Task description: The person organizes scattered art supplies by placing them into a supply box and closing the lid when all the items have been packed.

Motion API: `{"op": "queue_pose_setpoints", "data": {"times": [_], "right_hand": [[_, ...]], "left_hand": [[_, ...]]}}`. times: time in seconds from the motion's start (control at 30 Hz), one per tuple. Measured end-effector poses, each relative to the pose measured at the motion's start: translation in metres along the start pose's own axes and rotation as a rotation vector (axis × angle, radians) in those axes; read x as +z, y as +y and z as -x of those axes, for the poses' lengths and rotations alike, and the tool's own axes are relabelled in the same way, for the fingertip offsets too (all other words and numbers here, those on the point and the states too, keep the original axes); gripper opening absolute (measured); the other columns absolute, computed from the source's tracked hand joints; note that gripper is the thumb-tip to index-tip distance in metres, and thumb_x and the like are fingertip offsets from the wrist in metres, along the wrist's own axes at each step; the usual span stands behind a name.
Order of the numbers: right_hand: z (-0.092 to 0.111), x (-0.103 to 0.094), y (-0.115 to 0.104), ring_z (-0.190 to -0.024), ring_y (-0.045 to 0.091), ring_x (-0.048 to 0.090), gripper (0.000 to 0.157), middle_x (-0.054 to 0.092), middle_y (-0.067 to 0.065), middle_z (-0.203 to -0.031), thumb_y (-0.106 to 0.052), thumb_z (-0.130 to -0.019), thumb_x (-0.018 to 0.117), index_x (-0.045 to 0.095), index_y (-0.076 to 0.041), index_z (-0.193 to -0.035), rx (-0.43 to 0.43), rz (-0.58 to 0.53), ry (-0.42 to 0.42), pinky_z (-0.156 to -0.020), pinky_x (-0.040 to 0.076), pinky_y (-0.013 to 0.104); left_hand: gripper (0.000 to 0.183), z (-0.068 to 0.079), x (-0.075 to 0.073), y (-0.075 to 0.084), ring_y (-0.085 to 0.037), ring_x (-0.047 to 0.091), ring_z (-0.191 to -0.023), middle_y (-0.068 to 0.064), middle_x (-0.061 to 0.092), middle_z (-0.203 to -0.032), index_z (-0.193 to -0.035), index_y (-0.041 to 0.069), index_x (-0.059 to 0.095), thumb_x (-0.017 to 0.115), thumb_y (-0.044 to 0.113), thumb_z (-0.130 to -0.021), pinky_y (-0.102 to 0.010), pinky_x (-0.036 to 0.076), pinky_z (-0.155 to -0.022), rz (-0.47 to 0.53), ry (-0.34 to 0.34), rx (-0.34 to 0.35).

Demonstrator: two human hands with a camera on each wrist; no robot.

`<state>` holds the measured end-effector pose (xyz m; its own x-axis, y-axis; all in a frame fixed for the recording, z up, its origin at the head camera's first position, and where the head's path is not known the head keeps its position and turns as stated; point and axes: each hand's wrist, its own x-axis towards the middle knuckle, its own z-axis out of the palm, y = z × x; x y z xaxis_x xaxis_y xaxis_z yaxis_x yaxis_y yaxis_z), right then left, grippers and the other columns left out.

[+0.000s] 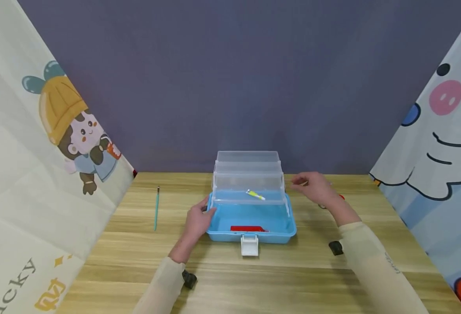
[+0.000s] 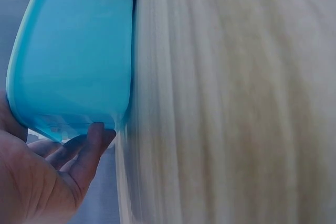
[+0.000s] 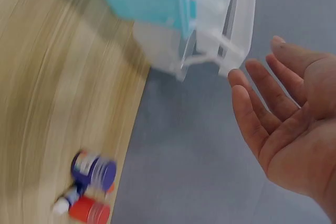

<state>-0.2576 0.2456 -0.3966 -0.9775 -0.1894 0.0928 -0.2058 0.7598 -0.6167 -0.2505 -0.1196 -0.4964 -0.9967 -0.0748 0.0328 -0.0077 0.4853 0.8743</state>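
Observation:
A light-blue storage box [image 1: 230, 237] stands open on the table, its clear tiered trays [image 1: 249, 168] raised at the back and its white latch [image 1: 249, 246] hanging at the front. My left hand [image 1: 197, 220] grips the box's left side, thumb over the rim and fingers outside. Past the trays' right edge, my right hand [image 1: 312, 186] is raised with loosely bent fingers and holds nothing; the right wrist view shows its bare palm. A red item [image 1: 247, 228] lies inside the box at the front. One tray carries a small yellow-and-white item [image 1: 255, 194].
A teal paintbrush [image 1: 156, 209] lies on the wooden table [image 1: 116, 248] to the left. Right of the box, a purple jar [image 3: 93, 170], a red jar [image 3: 89, 211] and a small white-capped bottle [image 3: 68, 199] sit together. A grey curtain [image 1: 250, 78] hangs behind.

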Motion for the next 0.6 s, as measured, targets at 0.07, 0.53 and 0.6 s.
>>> {"op": "queue_pose_setpoints", "data": {"times": [0.07, 0.53, 0.6], "right_hand": [[0.002, -0.007, 0.009, -0.088, 0.026, 0.056, 0.031, 0.059, 0.007, -0.101, -0.036, -0.084, 0.057, 0.061, -0.013, -0.105, 0.005, 0.017, -0.001, -0.067, 0.049, 0.037], [-0.002, -0.044, 0.042, -0.082, 0.024, 0.058, 0.031, 0.062, 0.010, -0.097, -0.033, -0.085, 0.057, 0.063, -0.008, -0.103, 0.041, 0.199, -0.024, -0.067, 0.047, 0.041], [-0.006, -0.048, 0.048, -0.083, 0.025, 0.057, 0.031, 0.062, 0.009, -0.096, -0.032, -0.085, 0.057, 0.063, -0.007, -0.103, 0.059, 0.220, -0.044, -0.068, 0.046, 0.042]], "left_hand": [[0.050, 0.000, 0.000, 0.001, -0.019, 0.059, -0.088, -0.009, 0.062, -0.101, -0.128, 0.021, 0.048, 0.063, 0.029, -0.081, -0.030, 0.052, -0.058, -0.006, 0.007, -0.005], [0.051, 0.000, -0.007, -0.001, -0.020, 0.058, -0.089, -0.009, 0.062, -0.101, -0.128, 0.022, 0.048, 0.064, 0.030, -0.080, -0.030, 0.052, -0.059, -0.002, -0.001, -0.010], [0.050, 0.000, -0.009, -0.001, -0.020, 0.058, -0.089, -0.009, 0.062, -0.101, -0.128, 0.023, 0.048, 0.064, 0.030, -0.081, -0.031, 0.052, -0.059, 0.003, -0.006, -0.012]]}}
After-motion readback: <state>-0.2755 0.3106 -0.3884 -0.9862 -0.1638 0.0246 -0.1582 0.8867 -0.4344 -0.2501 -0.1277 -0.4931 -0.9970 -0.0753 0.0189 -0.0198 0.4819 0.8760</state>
